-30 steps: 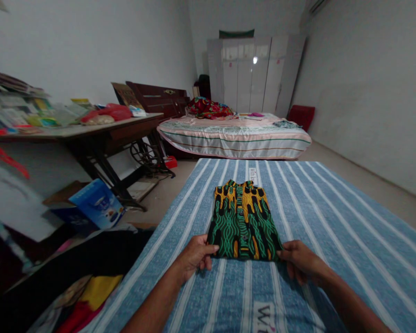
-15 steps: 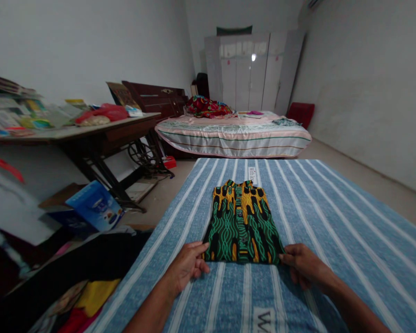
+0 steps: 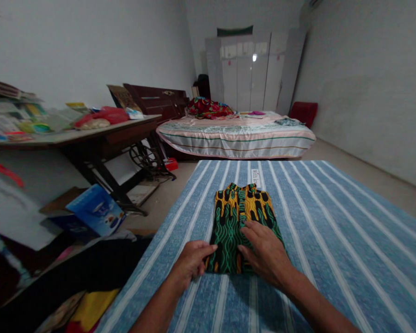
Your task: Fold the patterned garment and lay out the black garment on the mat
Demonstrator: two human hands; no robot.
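Head view, left hand (image 3: 190, 262) pinching shirt (image 3: 226, 233), right hand (image 3: 267, 249) over it

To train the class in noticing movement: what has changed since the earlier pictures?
The right hand has let go of the near right corner of the folded shirt and moved left and forward over its front. The left hand stays at the near left corner; the shirt still lies on the striped cover.

The light is dim, with glare on the wardrobe (image 3: 243, 76).
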